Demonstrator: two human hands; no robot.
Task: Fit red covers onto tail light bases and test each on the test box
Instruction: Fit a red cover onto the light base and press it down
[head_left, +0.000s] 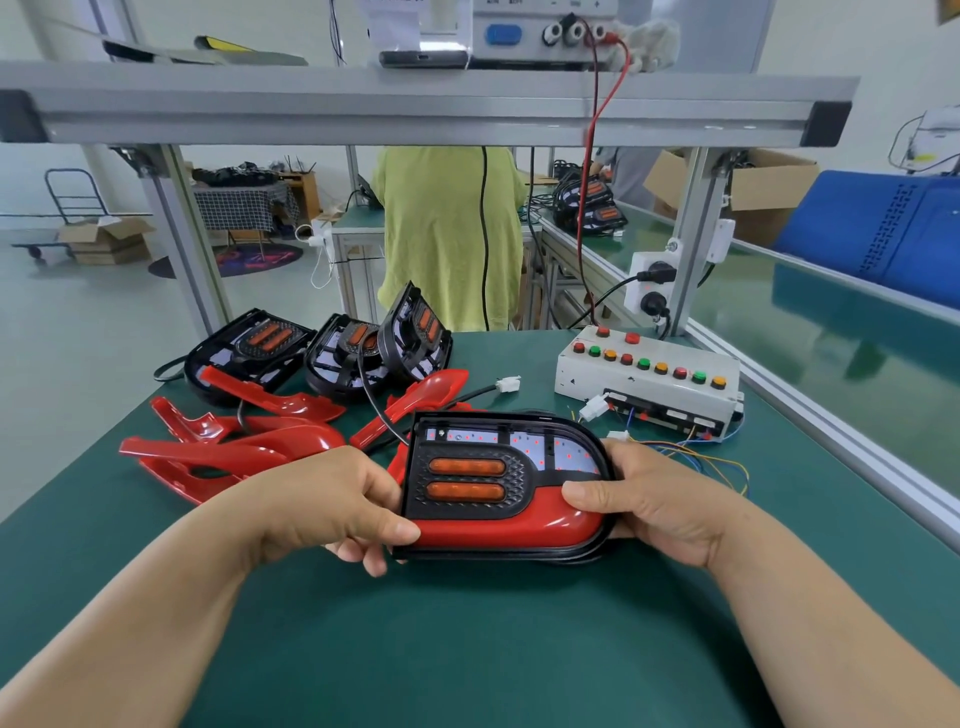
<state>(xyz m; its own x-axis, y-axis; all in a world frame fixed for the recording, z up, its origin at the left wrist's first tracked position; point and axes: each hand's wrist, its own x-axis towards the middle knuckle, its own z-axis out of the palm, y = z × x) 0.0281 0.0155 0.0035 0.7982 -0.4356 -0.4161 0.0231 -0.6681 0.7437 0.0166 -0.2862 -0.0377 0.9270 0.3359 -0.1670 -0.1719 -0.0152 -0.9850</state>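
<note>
Far left of the black D-shaped plastic tail light base (470, 486) held at centre, the green-matted table (467, 649) is ending in a slanting edge. Between that edge and the base, a heap of loose glossy red plastic covers (234, 447) is lying tangled, touching one another. Behind the heap, left of and beyond the held base, three more black bases (249, 348) are standing propped together near the table's far edge.

The left hand (332, 514) is gripping the held base's left edge, with the thumb on top at the near corner and the fingers curled underneath. A red cover (519, 525) is sitting along the base's near side and round its right end, while the white LED board on the far side is showing uncovered. The right hand (639, 504) is clasping the rounded right end, its thumb pressing on the red cover.

Nearer than the base, a broad stretch of green mat is showing between the forearms. Beyond and right of the base, a white metal test box with coloured buttons (649, 379) is standing just inside the table's aluminium side rail (831, 457).
</note>
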